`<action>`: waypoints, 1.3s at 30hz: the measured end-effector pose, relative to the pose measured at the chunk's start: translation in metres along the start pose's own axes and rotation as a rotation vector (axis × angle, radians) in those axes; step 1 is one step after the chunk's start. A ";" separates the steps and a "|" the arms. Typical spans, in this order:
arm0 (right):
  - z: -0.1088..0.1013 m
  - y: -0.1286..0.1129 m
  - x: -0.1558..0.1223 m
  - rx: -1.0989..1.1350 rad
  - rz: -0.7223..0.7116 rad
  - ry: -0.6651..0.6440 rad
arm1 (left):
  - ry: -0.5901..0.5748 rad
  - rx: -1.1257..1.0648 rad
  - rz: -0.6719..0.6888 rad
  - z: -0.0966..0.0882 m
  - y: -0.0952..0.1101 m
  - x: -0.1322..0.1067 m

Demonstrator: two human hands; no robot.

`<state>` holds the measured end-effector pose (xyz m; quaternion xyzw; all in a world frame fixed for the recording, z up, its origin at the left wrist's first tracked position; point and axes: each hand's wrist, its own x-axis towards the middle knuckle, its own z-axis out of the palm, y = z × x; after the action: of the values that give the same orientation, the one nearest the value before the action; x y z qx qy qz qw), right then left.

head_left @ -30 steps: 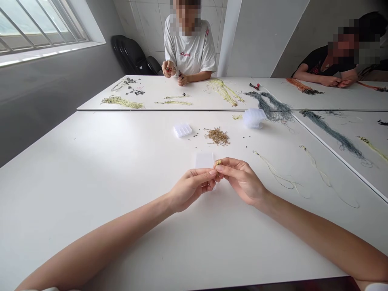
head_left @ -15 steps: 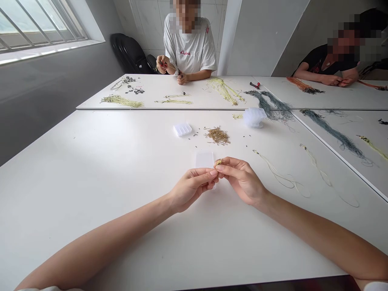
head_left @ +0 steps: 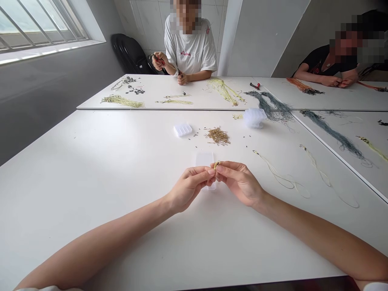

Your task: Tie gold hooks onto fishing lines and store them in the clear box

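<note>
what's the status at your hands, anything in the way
Left hand and right hand both pinching small gold-coloured piece at the fingertips. Clear plastic case lies directly beneath the hands. Thin pale cords lie off to the right, not touching.

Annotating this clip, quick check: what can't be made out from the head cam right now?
Head view only:
- Gold-coloured piece: mostly covered by the fingers of the left hand and right hand; its shape is hidden.
- Clear plastic case: its middle is hidden behind both hands.
- Gold-coloured pile: its pieces are too small to identify.
- Red-handled tool held by the far person: too small to name.
</note>
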<state>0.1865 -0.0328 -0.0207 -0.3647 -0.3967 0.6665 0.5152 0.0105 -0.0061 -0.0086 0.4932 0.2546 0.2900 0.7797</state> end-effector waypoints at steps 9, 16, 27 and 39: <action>0.000 -0.003 0.001 -0.064 0.012 -0.061 | 0.021 0.037 -0.012 0.000 -0.005 -0.003; -0.010 -0.029 0.004 -0.395 0.086 -0.162 | 0.068 0.468 -0.090 -0.002 0.008 -0.002; -0.021 -0.047 0.008 -0.578 0.356 -0.438 | -0.085 1.371 0.534 -0.009 0.019 -0.004; -0.024 -0.043 0.011 -0.478 0.380 -0.497 | -0.142 1.238 0.508 -0.013 0.024 -0.004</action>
<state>0.2233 -0.0121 0.0073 -0.3689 -0.5788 0.7068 0.1713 -0.0061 0.0076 0.0094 0.9117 0.1978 0.2318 0.2754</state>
